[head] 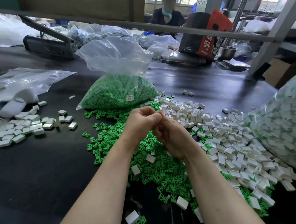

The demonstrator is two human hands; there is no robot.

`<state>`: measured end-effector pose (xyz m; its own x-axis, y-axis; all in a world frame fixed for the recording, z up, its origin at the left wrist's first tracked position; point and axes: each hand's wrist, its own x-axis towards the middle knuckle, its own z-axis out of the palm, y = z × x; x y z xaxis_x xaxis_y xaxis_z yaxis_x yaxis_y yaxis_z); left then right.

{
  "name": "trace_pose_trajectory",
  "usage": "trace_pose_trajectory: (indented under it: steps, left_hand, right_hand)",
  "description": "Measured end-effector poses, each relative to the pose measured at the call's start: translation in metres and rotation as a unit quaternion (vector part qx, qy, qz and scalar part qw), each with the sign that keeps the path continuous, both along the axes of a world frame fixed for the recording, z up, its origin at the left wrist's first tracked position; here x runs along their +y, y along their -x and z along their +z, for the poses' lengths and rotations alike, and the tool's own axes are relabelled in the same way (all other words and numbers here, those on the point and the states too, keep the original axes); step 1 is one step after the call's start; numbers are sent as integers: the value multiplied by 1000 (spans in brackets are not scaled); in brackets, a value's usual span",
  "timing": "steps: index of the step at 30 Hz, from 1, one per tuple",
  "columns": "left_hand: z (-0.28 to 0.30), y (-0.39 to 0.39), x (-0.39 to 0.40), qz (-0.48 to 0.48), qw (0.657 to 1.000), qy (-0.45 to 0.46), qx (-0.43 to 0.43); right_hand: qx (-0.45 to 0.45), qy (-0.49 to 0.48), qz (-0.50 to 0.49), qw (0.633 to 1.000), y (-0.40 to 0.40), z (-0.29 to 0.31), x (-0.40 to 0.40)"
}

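Observation:
My left hand (140,123) and my right hand (172,136) meet above the table's middle, fingers curled and pressed together; whatever they hold is hidden between the fingers. Under them lies a spread of small green plastic pieces (159,166). To the right a heap of small white rectangular caps (231,146) covers the table. A clear bag of green pieces (117,91) stands open just beyond my hands. At the left lies a group of assembled white pieces (26,127).
A large clear bag of white pieces (281,123) fills the right edge. Flat empty plastic bags (24,81) and a white glove (18,102) lie at the left. A person sits across the black table (41,166), behind a grey bar, a red-black box (204,34) and a metal bowl (227,51).

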<state>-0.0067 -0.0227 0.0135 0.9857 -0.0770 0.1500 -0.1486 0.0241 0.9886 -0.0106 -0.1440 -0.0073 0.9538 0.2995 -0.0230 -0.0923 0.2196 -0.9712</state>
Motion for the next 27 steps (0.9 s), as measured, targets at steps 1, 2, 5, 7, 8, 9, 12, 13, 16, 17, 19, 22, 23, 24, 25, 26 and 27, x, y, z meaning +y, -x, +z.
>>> trace_pose_trajectory:
  steps: [1, 2, 5, 7, 8, 9, 12, 13, 16, 17, 19, 22, 23, 24, 25, 26, 27]
  left_hand:
    - [0, 0, 0, -3, 1000, 0, -2]
    - [0, 1, 0, -5, 1000, -1, -5]
    - [1, 2, 0, -7, 1000, -7, -9]
    - [1, 2, 0, -10, 1000, -6, -10]
    - [1, 3, 0, -12, 1000, -6, -9]
    - [1, 3, 0, -12, 1000, -8, -8]
    - [1, 2, 0, -9, 1000, -14, -5]
    - [1, 1, 0, -7, 1000, -18, -5]
    - [1, 0, -1, -6, 1000, -22, -4]
    - [1, 0, -1, -8, 1000, -18, -3]
    - [0, -1, 0, -12, 1000, -8, 2]
    - [-1, -3, 1, -15, 1000, -2, 20]
    - [-1, -4, 2, -16, 999, 1, 29]
    - [-1, -4, 3, -17, 999, 5, 37]
    - [-1, -4, 4, -21, 999, 10, 45]
    - [-2, -5, 6, -26, 998, 16, 50]
    - [-2, -6, 8, -29, 998, 22, 55]
  right_hand:
    - [-1, -1, 1, 1000, 0, 0, 0]
    - [-1, -2, 1, 1000, 0, 0, 0]
    - [-3, -5, 1, 1000, -1, -1, 0]
    - [-6, -2, 1, 1000, -1, -2, 0]
    - [-7, -1, 1, 1000, -1, -2, -1]
    - [-7, 1, 0, 1000, -1, -3, -1]
    - [-7, -1, -15, 1000, -3, -4, 0]
    - [-7, -5, -22, 1000, -3, -5, 1]
    - [-2, -15, -27, 1000, -5, -7, 2]
    - [-1, -17, -25, 1000, -5, -7, 2]
    - [-2, -13, -18, 1000, -5, -7, 3]
    - [-10, -2, -10, 1000, -5, -5, 2]
    - [-12, -3, -5, 1000, -4, -4, 3]
    - [-9, -8, -2, 1000, -4, -4, 3]
    - [-1, -14, -2, 1000, -4, -3, 3]
    - [8, -21, -2, 1000, -4, -3, 2]
    - [15, -26, -1, 1000, -4, -3, 2]
